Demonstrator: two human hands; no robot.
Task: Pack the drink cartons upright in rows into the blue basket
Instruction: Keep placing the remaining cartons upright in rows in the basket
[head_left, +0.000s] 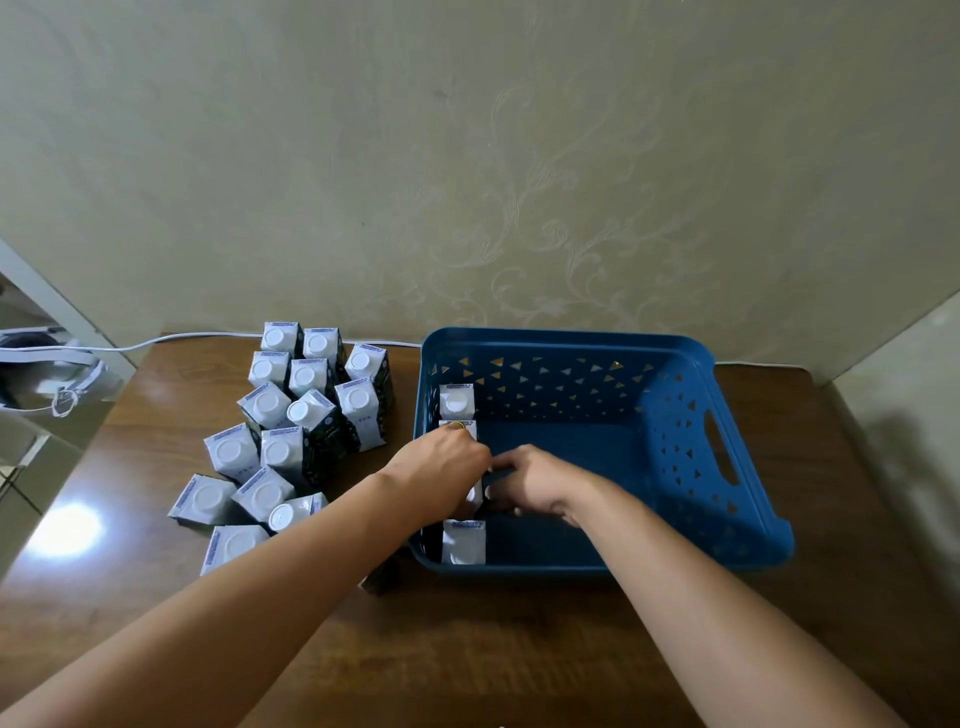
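Both forearms reach toward 12 o'clock; left hand (441, 460) and right hand (535, 480) together clasp a carton (475, 493) in the blue basket (727, 467) along its 9 o'clock wall.

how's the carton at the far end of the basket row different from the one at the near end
The far white drink carton stands against the back-left corner of the blue plastic basket, its round white cap in view. The near white drink carton stands by the front wall, and no cap can be made out on it. Both stand upright along the left wall.
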